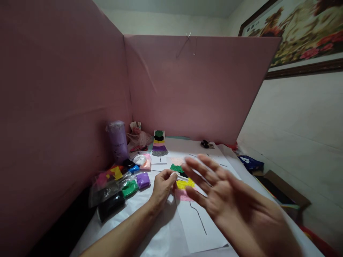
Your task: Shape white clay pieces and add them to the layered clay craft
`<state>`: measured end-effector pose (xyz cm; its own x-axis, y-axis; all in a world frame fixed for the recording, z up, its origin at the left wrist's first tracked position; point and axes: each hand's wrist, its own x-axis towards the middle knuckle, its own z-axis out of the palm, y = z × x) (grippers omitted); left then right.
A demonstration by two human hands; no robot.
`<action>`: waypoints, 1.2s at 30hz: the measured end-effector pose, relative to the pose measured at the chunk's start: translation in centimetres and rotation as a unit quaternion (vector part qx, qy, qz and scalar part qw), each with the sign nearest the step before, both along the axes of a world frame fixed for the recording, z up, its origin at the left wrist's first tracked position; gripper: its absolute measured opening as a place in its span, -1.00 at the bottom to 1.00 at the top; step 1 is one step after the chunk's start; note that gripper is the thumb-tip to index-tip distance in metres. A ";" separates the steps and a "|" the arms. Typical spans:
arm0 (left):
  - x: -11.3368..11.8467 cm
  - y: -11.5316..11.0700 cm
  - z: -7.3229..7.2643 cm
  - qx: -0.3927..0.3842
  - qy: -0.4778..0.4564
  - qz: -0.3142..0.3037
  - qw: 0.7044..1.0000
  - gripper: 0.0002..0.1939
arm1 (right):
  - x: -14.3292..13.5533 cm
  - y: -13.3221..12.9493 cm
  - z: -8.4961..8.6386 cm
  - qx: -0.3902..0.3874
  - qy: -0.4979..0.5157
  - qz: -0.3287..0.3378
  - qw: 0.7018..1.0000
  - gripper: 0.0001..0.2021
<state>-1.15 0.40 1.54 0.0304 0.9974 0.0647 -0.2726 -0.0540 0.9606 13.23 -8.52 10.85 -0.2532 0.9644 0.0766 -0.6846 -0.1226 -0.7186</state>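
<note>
My left hand [162,187] is closed, thumb against fingers, on a thin white strip [183,177] whose material I cannot make out. Below it lies a white sheet of paper [195,225] with drawn dark lines. Bands of green [176,167], yellow [186,184] and pink [182,195] textured material cover its upper part, with some black between, partly hidden by my hands. My right hand [218,189] is raised over the sheet's right side, fingers outstretched and slightly blurred, holding nothing.
Left of the sheet lie packets of coloured clay-like material, including purple [143,180], green [130,188] and black [111,205]. A purple cylinder [118,141] stands behind them. Further back are a finished-looking banded picture [160,144] and a dark object [205,144]. Pink panels [187,89] border the table.
</note>
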 end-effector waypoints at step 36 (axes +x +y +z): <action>-0.5 0.5 0.7 0.164 0.105 0.156 0.968 -0.88 | 1.7 6.3 -6.3 -0.068 0.004 0.154 0.986 -0.21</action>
